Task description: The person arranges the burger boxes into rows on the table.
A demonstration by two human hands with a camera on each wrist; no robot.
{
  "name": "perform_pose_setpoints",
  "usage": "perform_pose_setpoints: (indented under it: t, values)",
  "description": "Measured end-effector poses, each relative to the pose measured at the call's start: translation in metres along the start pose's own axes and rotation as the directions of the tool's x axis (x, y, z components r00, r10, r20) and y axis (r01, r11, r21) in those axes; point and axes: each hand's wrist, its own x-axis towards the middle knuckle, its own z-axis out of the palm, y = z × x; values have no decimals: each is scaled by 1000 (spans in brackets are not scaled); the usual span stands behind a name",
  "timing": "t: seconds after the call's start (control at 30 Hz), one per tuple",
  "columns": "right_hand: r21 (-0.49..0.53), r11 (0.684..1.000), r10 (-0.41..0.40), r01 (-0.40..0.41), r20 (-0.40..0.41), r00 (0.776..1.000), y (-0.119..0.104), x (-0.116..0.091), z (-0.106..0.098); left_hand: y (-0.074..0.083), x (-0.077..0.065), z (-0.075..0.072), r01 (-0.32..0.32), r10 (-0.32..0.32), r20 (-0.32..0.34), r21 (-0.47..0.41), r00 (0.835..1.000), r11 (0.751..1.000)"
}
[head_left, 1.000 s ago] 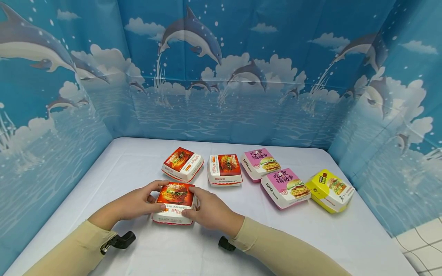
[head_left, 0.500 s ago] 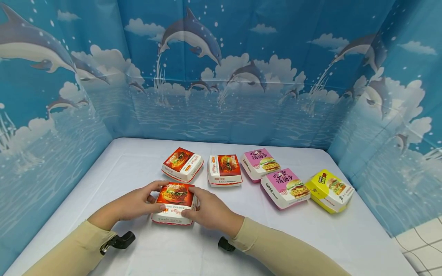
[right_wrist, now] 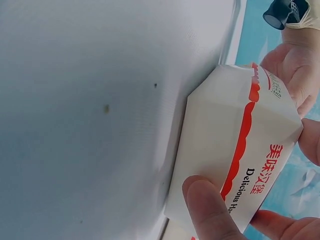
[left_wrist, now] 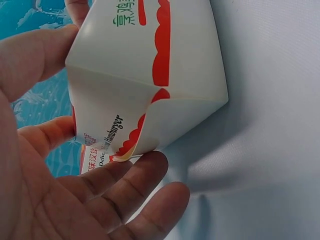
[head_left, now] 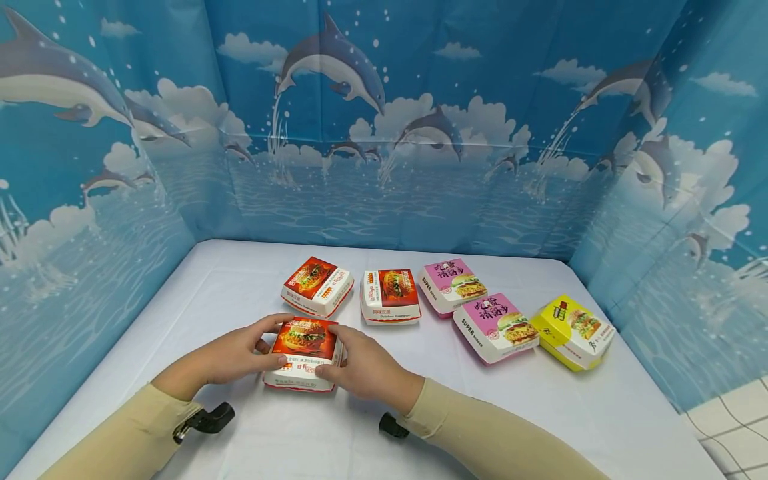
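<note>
A red and white hamburger box (head_left: 303, 343) sits on the white-covered table, nearest the person. My left hand (head_left: 240, 350) grips its left side, thumb near the front corner and fingertips at the back edge. From the other side my right hand (head_left: 366, 363) grips it, thumb on the front top edge and index finger at the back right corner. In the left wrist view the box's lid seam (left_wrist: 160, 55) shows a red scalloped edge, with several fingers under the far corner. The right wrist view shows a fingertip (right_wrist: 202, 200) pressed to the box's white side wall.
Two more red hamburger boxes, a left one (head_left: 317, 285) and a right one (head_left: 391, 295), stand behind. Two pink burger boxes, one rear (head_left: 453, 285) and one front (head_left: 497, 327), lie to the right beside a yellow box (head_left: 574, 331). A dolphin-print curtain (head_left: 384, 193) borders the table (head_left: 510, 413).
</note>
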Motion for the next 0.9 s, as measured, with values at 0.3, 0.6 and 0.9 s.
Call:
perform_pose_setpoints:
  t: [0.3,0.6,0.9]
  values:
    - [10,1000,6,-6,7,1000,-1,-1,-1,2,-1,0,5,-5,5,18,1000,1000]
    - [12,1000,5,-5,10,1000,-1,-1,-1,3,-3,-1,0,0,11,22,1000,1000]
    - [21,1000,20,-21,12,1000,-2,-3,-4,3,-4,-3,-6,5,10,40,1000,999]
